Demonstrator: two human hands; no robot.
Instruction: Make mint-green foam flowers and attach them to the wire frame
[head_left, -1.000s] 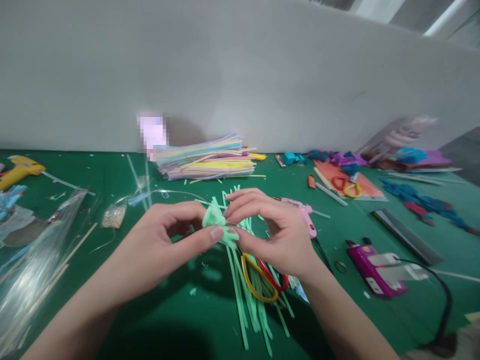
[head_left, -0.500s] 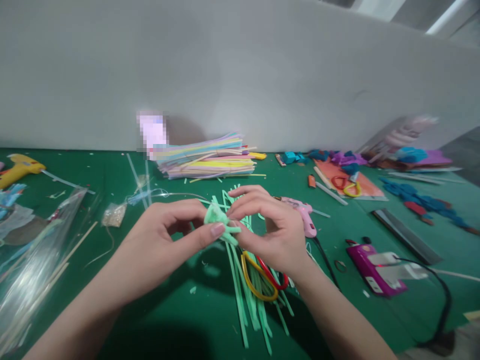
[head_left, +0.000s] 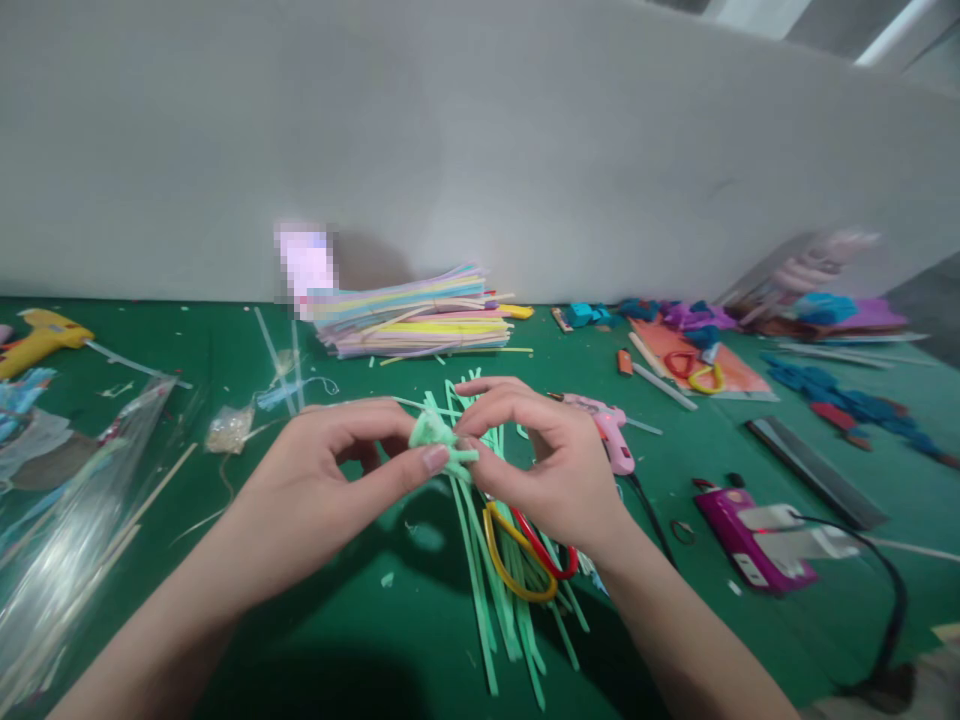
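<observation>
A small light green piece [head_left: 431,430], made of fuzzy stems, is held up between both hands. Thumb and forefinger of my left hand [head_left: 337,470] pinch its left side. At its right side, the thumb and fingertips of my right hand [head_left: 551,460] are closed on it. Beneath the hands lie loose light green stems [head_left: 480,590] on the green table [head_left: 337,640]. Scissors with yellow and red handles [head_left: 501,570] rest on these stems, their blades hidden.
A bundle of pastel stems [head_left: 420,318] lies by the wall. A pink glue gun [head_left: 615,440] and a purple power strip [head_left: 739,540] are at the right. On the left are a yellow glue gun [head_left: 45,340], a bead bag [head_left: 229,430] and clear wrapping [head_left: 82,530].
The fingers of my right hand have shifted slightly down around the green piece, and a short stem end on it has moved a little. Both hands still hold it.
</observation>
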